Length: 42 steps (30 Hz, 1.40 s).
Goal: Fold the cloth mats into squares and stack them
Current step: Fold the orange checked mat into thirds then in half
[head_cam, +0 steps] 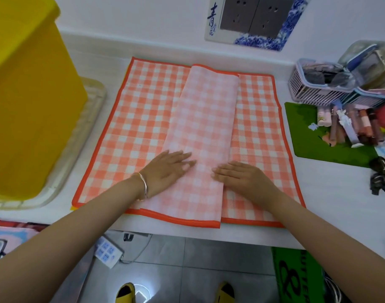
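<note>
— What sits on the white bench [331, 193]?
— A yellow box [30, 106] stands at its left end. Beside it, a checked orange cloth mat [143, 119] lies spread flat in the middle.
— Folded at all?
— Partly. A paler flap [204, 119] lies turned over along the middle, running from the far edge to the near edge.
— And the hands?
— The left hand [165, 171] and right hand [241, 176] both press flat on that flap near its front, fingers straight and pointing toward each other, gripping nothing. A bracelet [143, 184] circles the left wrist.
</note>
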{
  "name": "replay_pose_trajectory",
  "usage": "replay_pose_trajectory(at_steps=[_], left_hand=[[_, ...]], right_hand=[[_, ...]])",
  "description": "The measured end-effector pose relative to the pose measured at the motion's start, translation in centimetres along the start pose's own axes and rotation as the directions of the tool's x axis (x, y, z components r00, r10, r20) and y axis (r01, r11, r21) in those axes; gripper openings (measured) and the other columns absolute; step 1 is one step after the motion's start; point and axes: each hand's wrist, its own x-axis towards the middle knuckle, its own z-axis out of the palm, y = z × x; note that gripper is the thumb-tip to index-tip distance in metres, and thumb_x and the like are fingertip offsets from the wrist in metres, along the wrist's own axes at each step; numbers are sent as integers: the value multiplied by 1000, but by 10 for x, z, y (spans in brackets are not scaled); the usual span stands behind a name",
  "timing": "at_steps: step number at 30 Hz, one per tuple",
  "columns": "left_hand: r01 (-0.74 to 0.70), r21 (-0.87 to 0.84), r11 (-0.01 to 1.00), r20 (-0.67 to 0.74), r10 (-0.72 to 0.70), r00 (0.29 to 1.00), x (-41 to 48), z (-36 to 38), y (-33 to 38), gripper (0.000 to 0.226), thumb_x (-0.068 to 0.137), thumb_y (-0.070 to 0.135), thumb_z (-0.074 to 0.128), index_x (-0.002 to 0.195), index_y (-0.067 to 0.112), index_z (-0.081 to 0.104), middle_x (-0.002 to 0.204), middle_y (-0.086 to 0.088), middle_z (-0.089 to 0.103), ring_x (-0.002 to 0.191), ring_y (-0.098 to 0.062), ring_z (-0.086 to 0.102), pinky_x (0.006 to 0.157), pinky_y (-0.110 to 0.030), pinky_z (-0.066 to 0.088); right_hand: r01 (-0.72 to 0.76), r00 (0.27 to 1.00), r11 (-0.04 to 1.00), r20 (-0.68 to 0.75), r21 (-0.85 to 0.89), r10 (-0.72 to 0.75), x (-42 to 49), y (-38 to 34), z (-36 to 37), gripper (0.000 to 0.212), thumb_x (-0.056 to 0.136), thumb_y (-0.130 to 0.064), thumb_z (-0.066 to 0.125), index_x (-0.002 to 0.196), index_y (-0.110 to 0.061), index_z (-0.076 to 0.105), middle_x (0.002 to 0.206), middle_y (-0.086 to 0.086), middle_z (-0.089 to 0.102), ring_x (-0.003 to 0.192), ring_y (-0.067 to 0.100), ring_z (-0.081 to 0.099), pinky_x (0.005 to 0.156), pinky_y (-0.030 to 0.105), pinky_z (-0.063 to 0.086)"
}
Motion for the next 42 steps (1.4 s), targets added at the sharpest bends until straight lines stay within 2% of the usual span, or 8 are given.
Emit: replay_pose_trajectory(at_steps=[7,10,18,22,32,34,38,42], left_hand=[[368,-624,690,122,-379,917,-6,-39,-7,135,31,103,0,111,17,69,127,-4,56,134,-26,37,113,-38,22],[266,-801,537,97,-322,942,-9,-34,-31,96,72,84,6,103,21,72,106,-3,70,112,-19,61,98,-30,48],[117,-673,730,-257,-380,888,9,-25,-15,11,86,30,64,78,23,61,71,17,65,63,5,61,64,-9,49],[105,-616,780,-369,-404,837,13,-18,-16,40,85,31,65,62,12,38,53,5,33,47,-4,30,53,-9,35],[356,-469,808,-432,-561,706,28,-15,-4,38,82,41,66,106,16,52,73,-3,57,64,-15,52,65,-27,48],[383,-253,889,-521,-458,720,23,-13,-3,50,88,44,57,128,18,43,107,-6,59,94,-20,56,81,-31,48],[104,249,963,-344,-13,939,3,11,4,57,97,49,17,149,29,10,157,1,8,145,-23,5,117,-43,6],[50,316,947,-180,8,984,-3,27,-6,66,89,60,-7,148,29,-8,156,7,-14,142,-16,-20,116,-40,-10]], right_hand=[[-485,818,732,-48,479,573,19,-13,-7,31,98,-41,39,77,-28,57,58,-15,53,49,0,50,50,24,44],[-600,679,497,70,627,731,31,-11,-6,33,99,-32,42,74,-15,55,61,9,56,54,25,53,54,38,44],[-658,471,243,138,713,871,56,-6,-5,49,98,-42,39,82,1,55,76,23,57,61,28,49,60,38,46],[-678,393,225,87,700,915,57,-7,-6,37,99,-37,41,81,-11,60,70,4,60,62,20,54,59,29,47],[-830,226,218,-47,514,973,69,-12,7,16,96,-33,49,105,-20,52,91,-8,59,81,12,61,62,16,44],[-820,303,317,-108,477,947,66,-19,5,31,97,-34,47,125,-20,46,121,-3,56,108,15,56,86,24,47],[-645,749,720,24,255,663,55,-41,7,53,101,-41,20,151,-27,11,159,-9,0,145,8,-7,118,31,-5],[-585,799,805,239,99,551,46,-48,16,60,95,-51,4,149,-28,-11,154,-12,-21,139,4,-27,116,33,-16]])
